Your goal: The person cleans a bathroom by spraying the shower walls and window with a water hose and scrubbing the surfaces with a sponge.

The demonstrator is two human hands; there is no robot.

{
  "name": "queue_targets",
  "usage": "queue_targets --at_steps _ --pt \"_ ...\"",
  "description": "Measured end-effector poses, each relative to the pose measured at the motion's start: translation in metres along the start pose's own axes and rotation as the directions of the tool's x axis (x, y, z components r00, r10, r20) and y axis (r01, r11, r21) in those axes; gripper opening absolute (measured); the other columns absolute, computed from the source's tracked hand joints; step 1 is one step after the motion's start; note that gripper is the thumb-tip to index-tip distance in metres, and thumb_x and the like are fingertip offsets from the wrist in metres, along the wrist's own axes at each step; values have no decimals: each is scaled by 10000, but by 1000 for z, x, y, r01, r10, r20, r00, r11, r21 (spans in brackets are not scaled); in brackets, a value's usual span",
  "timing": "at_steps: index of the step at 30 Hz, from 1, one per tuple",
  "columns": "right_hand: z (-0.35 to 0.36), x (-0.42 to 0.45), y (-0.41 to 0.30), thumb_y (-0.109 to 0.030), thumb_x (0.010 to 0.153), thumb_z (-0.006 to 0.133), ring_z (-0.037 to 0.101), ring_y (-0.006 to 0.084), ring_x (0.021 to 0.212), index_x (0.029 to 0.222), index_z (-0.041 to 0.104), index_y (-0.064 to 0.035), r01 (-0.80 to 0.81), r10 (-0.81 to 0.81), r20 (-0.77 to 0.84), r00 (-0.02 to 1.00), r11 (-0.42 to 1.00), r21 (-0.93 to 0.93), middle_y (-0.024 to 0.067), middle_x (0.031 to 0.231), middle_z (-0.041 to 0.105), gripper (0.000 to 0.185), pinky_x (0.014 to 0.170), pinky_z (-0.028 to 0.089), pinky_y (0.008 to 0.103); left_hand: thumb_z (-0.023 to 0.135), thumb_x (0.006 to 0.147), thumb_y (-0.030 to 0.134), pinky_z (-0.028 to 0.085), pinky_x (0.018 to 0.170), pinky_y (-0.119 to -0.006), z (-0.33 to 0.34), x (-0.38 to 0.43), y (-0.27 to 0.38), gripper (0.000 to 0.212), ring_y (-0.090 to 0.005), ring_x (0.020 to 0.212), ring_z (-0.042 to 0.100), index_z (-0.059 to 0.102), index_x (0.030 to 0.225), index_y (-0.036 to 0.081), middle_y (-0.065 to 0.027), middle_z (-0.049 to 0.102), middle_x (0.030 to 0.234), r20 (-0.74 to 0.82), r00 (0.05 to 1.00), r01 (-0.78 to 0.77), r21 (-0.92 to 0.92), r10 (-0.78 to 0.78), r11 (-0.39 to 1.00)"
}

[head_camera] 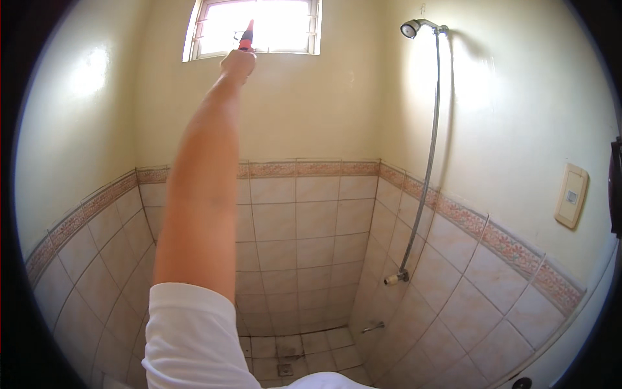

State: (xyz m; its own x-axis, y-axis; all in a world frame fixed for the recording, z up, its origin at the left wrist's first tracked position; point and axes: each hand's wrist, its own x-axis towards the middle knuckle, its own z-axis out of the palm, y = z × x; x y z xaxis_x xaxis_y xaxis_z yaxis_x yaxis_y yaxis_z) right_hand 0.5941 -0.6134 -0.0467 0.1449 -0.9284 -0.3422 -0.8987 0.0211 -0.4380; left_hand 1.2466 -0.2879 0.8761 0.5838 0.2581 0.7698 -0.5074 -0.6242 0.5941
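My left hand (239,63), at the end of a raised, outstretched arm in a white sleeve, is closed around a red-and-black tool (247,43) with a tapered end. The tool points up in front of a bright window (286,29) with a pale frame and thin bars. Glare hides what the tool's tip touches, if anything. My right hand is out of view.
A chrome shower head (410,29) sits atop a metal riser pipe (432,136) on the right wall, with a valve (397,278) at its lower end. Below is a small tap (373,327). A switch plate (571,196) is farther right. A drain (285,370) lies in the tiled floor.
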Motion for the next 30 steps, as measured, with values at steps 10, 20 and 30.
queue_targets --at_steps 10,20,30 --pt "39 -11 -71 -414 805 446 579 350 814 849 630 -76 83 -77 87 993 995 -58 165 870 613 388 715 438 453 349 851 389 440 489 -330 142 -219 13 404 -207 544 555 544 980 59 -84 565 639 327 813 -265 -528 481 807" --pt "6 -106 -38 -242 732 509 583 304 837 796 643 -137 -167 175 -177 969 984 56 119 822 615 182 688 442 451 363 849 376 432 474 -327 212 -614 64 377 -203 528 537 524 997 68 -81 550 637 652 64 238 -746 756 623" --pt "37 -251 55 -320 746 516 584 295 893 941 634 -147 -650 662 -13 750 740 174 108 930 623 286 723 451 430 377 848 363 423 459 -324 159 -753 -52 354 -199 512 520 504 1013 77 -79 535 636 707 -514 268 -405 485 874"
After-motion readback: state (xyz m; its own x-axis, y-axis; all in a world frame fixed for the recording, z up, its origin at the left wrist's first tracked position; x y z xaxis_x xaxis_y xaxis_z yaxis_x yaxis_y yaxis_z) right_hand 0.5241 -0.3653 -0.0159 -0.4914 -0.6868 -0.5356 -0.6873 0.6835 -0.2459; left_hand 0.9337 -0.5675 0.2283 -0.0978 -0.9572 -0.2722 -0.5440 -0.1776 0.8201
